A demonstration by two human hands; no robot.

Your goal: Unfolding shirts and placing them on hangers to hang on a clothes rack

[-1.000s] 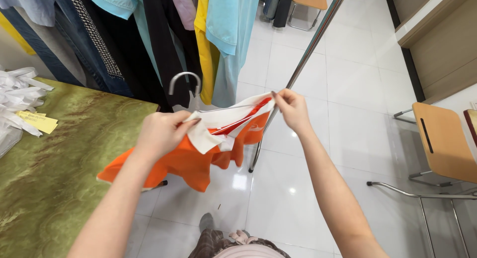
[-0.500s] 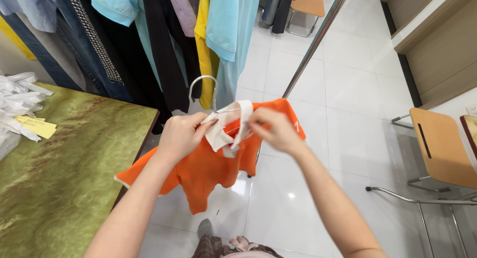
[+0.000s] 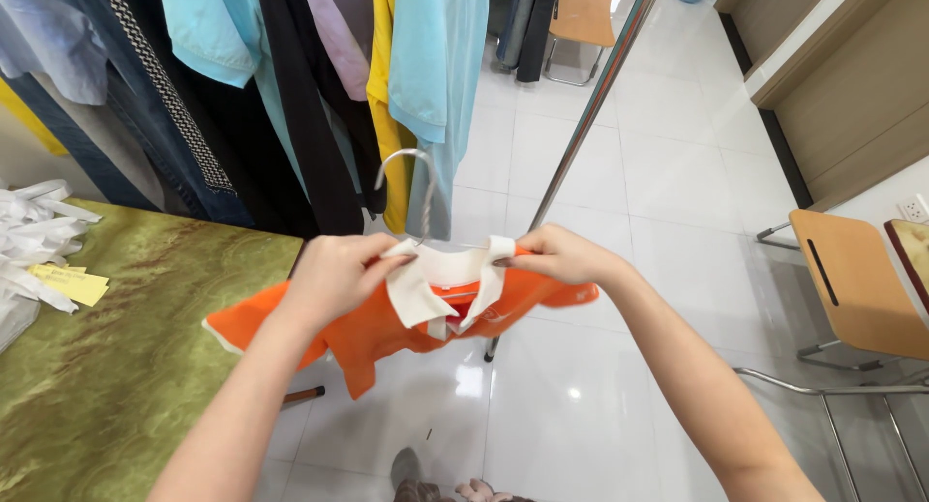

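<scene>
An orange polo shirt (image 3: 377, 333) with a white collar (image 3: 435, 284) hangs between my hands on a metal hanger whose hook (image 3: 411, 178) sticks up above the collar. My left hand (image 3: 334, 275) pinches the left side of the collar. On the other side, my right hand (image 3: 561, 255) grips the collar and shoulder. The shirt is held in the air over the white tiled floor, just off the table's right edge.
A table with a green-gold cloth (image 3: 116, 357) lies at the left, bearing white fabric strips (image 3: 34, 241) and a yellow note (image 3: 73, 284). Several garments (image 3: 319, 86) hang on a rack behind. A slanted metal pole (image 3: 590, 105) crosses ahead. An orange chair (image 3: 856, 284) stands at the right.
My hands drew closer together at the collar. The hanger's hook now stands up through the neck opening, and the shirt hangs more evenly from its shoulders.
</scene>
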